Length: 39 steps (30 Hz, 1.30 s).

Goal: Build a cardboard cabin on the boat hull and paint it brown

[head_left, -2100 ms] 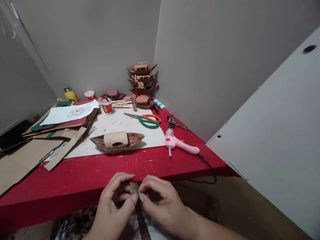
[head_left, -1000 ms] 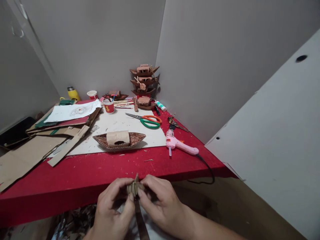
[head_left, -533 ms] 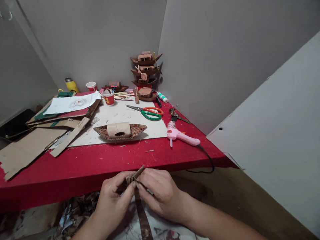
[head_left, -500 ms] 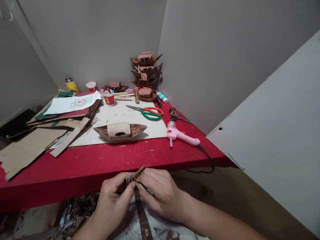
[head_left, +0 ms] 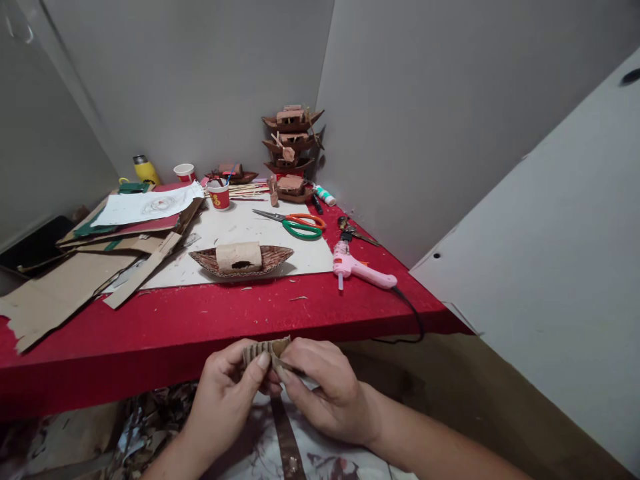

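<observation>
Between my two hands, just in front of the table's edge, is a small piece of corrugated cardboard (head_left: pixel 257 349) with its ridges showing. My left hand (head_left: pixel 227 390) pinches its left part between thumb and fingers. On its right side, my right hand (head_left: pixel 323 387) grips a layer that stands away from the ridges; its fingertips partly hide it. Beyond my hands, a small cardboard boat (head_left: pixel 273 260) with a pale curved roof (head_left: pixel 239 256) sits at the front of a white sheet (head_left: pixel 227 230).
A pink glue gun (head_left: pixel 367 272) with a black cord lies right on the red table (head_left: pixel 200 320). Scissors (head_left: pixel 300 225) lie behind the boat. Cardboard sheets (head_left: pixel 75 280) are piled left. Several finished boats (head_left: pixel 290 120) are stacked at the back, near a paper cup (head_left: pixel 219 197).
The cardboard piece has been turned so its ridged face shows more, and its layer on the right stands further apart. Both hands stay closed on it. The view has shifted slightly.
</observation>
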### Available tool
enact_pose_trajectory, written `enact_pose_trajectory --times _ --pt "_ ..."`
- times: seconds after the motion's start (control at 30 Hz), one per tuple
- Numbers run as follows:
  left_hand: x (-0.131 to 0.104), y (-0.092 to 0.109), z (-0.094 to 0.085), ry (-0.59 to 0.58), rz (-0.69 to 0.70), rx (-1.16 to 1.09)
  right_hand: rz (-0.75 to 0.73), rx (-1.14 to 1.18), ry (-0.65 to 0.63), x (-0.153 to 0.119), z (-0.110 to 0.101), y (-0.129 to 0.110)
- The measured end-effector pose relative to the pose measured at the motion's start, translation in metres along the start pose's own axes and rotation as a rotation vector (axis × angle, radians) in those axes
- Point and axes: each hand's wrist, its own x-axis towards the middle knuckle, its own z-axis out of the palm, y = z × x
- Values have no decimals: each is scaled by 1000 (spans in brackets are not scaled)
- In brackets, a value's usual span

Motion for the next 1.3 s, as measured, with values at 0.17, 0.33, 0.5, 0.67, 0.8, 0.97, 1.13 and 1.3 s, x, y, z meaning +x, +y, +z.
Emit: enact_pose_trajectory --times 0.17,0.33,0.5,0.67,0.8,0.97,1.13,1.3 --pt "0 -10 1 146 82 113 -44 -6 43 -3 -3 -1" --pt "10 -20 -15 448 -100 -34 -277 112 150 -6 -15 -8" --pt "11 -23 -24 354 -142 -237 -157 15 -67 -9 -17 -2" --pt "6 -23 -23 235 -185 -392 252 -92 -371 -18 -17 8" --pt "5 -22 -19 160 -186 -364 451 123 -154 -13 -18 6" --pt "8 -16 -14 29 -158 -232 430 218 -71 8 -17 4" --pt "15 -11 -12 -47 -177 -241 356 114 -185 16 -23 -1" --pt "28 -9 -13 19 -133 -310 377 -258 -388 53 -56 3"
